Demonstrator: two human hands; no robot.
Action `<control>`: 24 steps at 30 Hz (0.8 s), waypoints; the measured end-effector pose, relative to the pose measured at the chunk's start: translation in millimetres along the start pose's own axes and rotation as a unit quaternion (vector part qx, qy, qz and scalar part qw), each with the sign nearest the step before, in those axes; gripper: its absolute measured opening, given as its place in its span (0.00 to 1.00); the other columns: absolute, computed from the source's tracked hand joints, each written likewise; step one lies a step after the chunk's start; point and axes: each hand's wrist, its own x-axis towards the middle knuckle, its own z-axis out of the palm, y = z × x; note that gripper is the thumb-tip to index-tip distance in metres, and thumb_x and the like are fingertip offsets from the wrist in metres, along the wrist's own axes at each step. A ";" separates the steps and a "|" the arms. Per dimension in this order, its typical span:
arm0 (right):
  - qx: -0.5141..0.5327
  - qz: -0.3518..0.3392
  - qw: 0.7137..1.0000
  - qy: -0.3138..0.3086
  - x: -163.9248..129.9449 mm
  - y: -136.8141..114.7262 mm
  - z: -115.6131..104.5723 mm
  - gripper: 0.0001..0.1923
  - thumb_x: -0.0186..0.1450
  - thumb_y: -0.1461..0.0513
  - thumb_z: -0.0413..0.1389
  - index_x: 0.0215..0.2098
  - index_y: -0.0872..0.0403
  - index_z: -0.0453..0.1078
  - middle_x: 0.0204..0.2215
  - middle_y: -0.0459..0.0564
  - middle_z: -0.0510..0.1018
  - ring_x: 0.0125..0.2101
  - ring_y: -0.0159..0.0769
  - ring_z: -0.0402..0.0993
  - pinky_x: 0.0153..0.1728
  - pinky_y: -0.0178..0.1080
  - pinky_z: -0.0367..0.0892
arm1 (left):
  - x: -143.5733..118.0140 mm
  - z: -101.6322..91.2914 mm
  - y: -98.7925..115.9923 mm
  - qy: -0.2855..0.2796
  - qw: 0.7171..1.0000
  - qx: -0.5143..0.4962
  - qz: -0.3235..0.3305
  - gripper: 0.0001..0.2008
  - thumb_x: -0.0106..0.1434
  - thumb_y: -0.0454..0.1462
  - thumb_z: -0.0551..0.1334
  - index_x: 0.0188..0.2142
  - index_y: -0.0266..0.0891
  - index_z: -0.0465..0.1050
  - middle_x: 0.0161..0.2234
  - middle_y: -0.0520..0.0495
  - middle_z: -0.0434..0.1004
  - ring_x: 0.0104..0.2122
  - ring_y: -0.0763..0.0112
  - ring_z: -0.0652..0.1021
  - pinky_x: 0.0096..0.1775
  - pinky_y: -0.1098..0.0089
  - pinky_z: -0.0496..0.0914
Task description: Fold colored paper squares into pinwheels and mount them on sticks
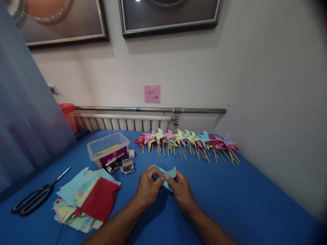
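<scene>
A light-blue paper pinwheel (172,173), its corners folded toward the middle, is held between both hands above the blue table. My left hand (150,183) is closed, with thumb and forefinger pinching the paper near its centre. From the other side my right hand (181,189) grips it, the thumb pressed on the middle and the fingers behind. Fingers cover the centre, so whether a pin or stick is there cannot be seen. Left of the hands are two small open boxes, one of metal pins (128,167) and another (112,166), and a pile of coloured paper squares (99,199).
Many finished pinwheels on sticks (189,139) lie in a row at the table's back. A clear plastic tub (108,144) holds thin sticks (107,149). Black-handled scissors (38,197) lie at far left. Behind are a radiator pipe (199,111) and wall; a curtain (28,102) hangs left.
</scene>
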 end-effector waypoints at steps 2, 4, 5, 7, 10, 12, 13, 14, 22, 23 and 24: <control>-0.008 -0.002 1.000 -0.002 0.0 -0.5 0.0 0.17 0.55 0.49 0.63 0.31 0.53 0.71 0.22 0.42 0.71 0.23 0.33 0.62 0.25 0.33 0.60 | -0.1 0.4 0.5 0.010 1.000 0.000 -0.010 0.06 0.56 0.33 0.61 0.23 0.38 0.71 0.28 0.51 0.70 0.31 0.71 0.72 0.37 0.70 0.64; -0.006 -0.005 1.000 -0.005 0.4 -0.9 0.0 0.18 0.55 0.48 0.63 0.30 0.53 0.70 0.22 0.42 0.71 0.23 0.33 0.62 0.26 0.34 0.60 | -0.2 1.0 0.9 0.017 1.000 -0.001 -0.020 0.06 0.55 0.33 0.61 0.23 0.38 0.71 0.28 0.51 0.69 0.30 0.72 0.71 0.36 0.70 0.64; -0.003 -0.006 1.000 -0.007 0.6 -1.0 0.0 0.18 0.55 0.48 0.63 0.30 0.53 0.70 0.21 0.42 0.71 0.23 0.32 0.62 0.26 0.34 0.60 | -0.2 1.3 1.0 0.019 1.000 -0.001 -0.022 0.06 0.55 0.33 0.61 0.22 0.38 0.71 0.27 0.51 0.69 0.30 0.72 0.70 0.36 0.70 0.64; 0.005 -0.004 1.000 -0.012 0.8 -0.8 0.0 0.17 0.55 0.49 0.64 0.30 0.53 0.70 0.21 0.42 0.71 0.23 0.32 0.63 0.26 0.34 0.60 | -0.2 1.9 1.0 0.024 0.999 0.002 -0.025 0.06 0.55 0.33 0.61 0.22 0.38 0.71 0.27 0.51 0.69 0.30 0.72 0.70 0.36 0.70 0.64; 0.013 0.000 1.000 -0.018 0.8 0.5 0.0 0.17 0.55 0.50 0.64 0.31 0.53 0.70 0.22 0.41 0.71 0.24 0.32 0.63 0.27 0.34 0.60 | -0.3 2.4 0.5 0.033 0.999 0.012 -0.032 0.06 0.54 0.33 0.61 0.22 0.38 0.70 0.26 0.52 0.69 0.30 0.72 0.70 0.36 0.71 0.64; 0.015 0.004 1.000 -0.018 0.9 1.9 -0.2 0.17 0.56 0.50 0.64 0.32 0.54 0.71 0.23 0.42 0.71 0.24 0.32 0.63 0.28 0.34 0.60 | -0.5 2.4 -0.1 0.034 0.999 0.016 -0.035 0.06 0.55 0.33 0.61 0.22 0.38 0.70 0.26 0.52 0.69 0.29 0.72 0.70 0.35 0.71 0.64; 0.015 0.005 1.000 -0.017 1.0 2.6 -0.3 0.17 0.56 0.49 0.64 0.32 0.54 0.71 0.23 0.42 0.71 0.24 0.32 0.63 0.27 0.34 0.60 | -0.6 2.5 -0.4 0.035 0.999 0.018 -0.035 0.06 0.55 0.34 0.61 0.22 0.38 0.70 0.25 0.52 0.68 0.29 0.72 0.70 0.35 0.71 0.64; 0.015 0.006 1.000 -0.017 1.2 3.3 -0.5 0.17 0.56 0.49 0.64 0.32 0.54 0.71 0.23 0.42 0.71 0.24 0.32 0.63 0.27 0.34 0.60 | -0.8 2.5 -0.6 0.035 0.999 0.019 -0.036 0.06 0.55 0.34 0.61 0.22 0.38 0.70 0.25 0.52 0.68 0.29 0.72 0.70 0.35 0.71 0.64; 0.013 0.006 1.000 -0.016 2.6 6.5 -1.1 0.20 0.55 0.47 0.64 0.33 0.54 0.71 0.23 0.43 0.71 0.24 0.33 0.63 0.27 0.34 0.61 | -2.2 4.7 0.4 0.041 0.996 0.004 -0.080 0.05 0.54 0.36 0.62 0.24 0.38 0.71 0.22 0.53 0.70 0.25 0.73 0.68 0.31 0.72 0.63; 0.013 0.006 1.000 -0.017 2.5 6.4 -1.0 0.20 0.55 0.47 0.64 0.33 0.54 0.71 0.23 0.43 0.72 0.24 0.33 0.64 0.27 0.34 0.61 | -2.1 4.7 0.3 0.042 0.996 0.003 -0.078 0.05 0.54 0.36 0.62 0.23 0.38 0.71 0.22 0.53 0.70 0.25 0.73 0.68 0.31 0.72 0.63; 0.013 0.005 1.000 -0.019 2.5 6.2 -0.9 0.20 0.55 0.47 0.64 0.33 0.54 0.71 0.23 0.43 0.72 0.24 0.33 0.64 0.27 0.34 0.61 | -1.9 4.6 0.2 0.043 0.996 0.003 -0.075 0.05 0.54 0.36 0.62 0.23 0.38 0.71 0.22 0.53 0.70 0.25 0.74 0.68 0.31 0.72 0.63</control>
